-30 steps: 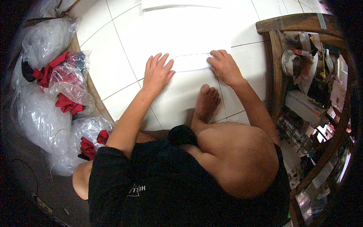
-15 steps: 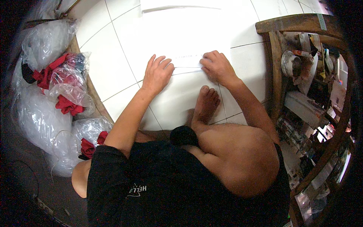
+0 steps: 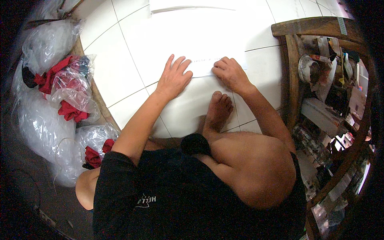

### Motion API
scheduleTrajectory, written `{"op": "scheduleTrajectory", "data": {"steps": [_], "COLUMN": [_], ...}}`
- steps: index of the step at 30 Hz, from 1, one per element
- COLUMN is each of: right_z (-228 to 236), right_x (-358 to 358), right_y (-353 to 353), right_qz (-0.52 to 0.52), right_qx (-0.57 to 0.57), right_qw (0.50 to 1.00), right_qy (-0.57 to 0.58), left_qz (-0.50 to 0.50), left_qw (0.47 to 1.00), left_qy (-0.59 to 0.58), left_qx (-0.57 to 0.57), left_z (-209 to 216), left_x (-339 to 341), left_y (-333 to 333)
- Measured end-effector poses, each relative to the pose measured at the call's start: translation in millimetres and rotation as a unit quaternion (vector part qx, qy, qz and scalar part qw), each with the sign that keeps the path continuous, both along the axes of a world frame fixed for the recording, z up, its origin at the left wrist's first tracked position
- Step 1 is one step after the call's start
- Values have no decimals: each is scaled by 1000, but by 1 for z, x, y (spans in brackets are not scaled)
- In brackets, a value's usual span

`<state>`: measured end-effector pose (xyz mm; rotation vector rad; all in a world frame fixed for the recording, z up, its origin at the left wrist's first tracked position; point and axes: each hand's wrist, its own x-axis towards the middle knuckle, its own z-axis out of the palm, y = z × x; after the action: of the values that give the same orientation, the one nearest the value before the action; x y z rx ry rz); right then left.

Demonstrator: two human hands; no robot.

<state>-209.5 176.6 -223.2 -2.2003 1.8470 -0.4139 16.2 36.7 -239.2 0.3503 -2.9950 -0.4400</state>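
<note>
A white sheet of paper (image 3: 196, 44) lies on the tiled floor in front of me, so bright that its outline partly melts into the tiles. Faint print runs along its near edge. My left hand (image 3: 174, 78) rests open at the near left part of the sheet, fingers spread. To its right, my right hand (image 3: 231, 75) is closed at the near edge, its fingers curled and pressed together on the paper. Beyond lies another white sheet or stack of paper (image 3: 188, 5), cut off by the top of the view.
Clear plastic bags (image 3: 48, 120) with red cloth (image 3: 72, 111) crowd the left side. A wooden frame (image 3: 294, 76) stands at right, with a cluttered shelf of tools and boxes (image 3: 324, 114) beyond it. My bare foot (image 3: 218, 108) is on the tiles (image 3: 132, 104) just below the paper.
My left hand has slid a little to the right along the near edge, closer to my right hand. My right hand has barely moved.
</note>
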Motion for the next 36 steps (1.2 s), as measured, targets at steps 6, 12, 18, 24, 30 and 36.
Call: {"op": "scheduleTrajectory", "data": {"steps": [6,12,18,24,30,36], "right_z": [-6,-1,-7,-11,-12,-16], "right_x": [2,5,3,8,5,5], "right_y": [5,5,7,8,13,15], "right_qz": [7,-8,4,-23,-17,-5], "right_qx": [24,26,24,36,10,36], "right_qw": [1000,1000,1000,999,1000,999], "right_qy": [17,-4,-11,12,15,-15], "left_qz": [2,11,7,9,15,-14], "left_qw": [1000,1000,1000,1000,1000,1000], "left_qy": [-20,-24,-14,0,2,-9], "left_qx": [-10,12,16,8,9,-13], "left_z": [-2,4,-3,-3,-2,-12], "left_x": [0,-1,-1,-2,-2,2], "left_y": [2,1,1,4,5,4]}}
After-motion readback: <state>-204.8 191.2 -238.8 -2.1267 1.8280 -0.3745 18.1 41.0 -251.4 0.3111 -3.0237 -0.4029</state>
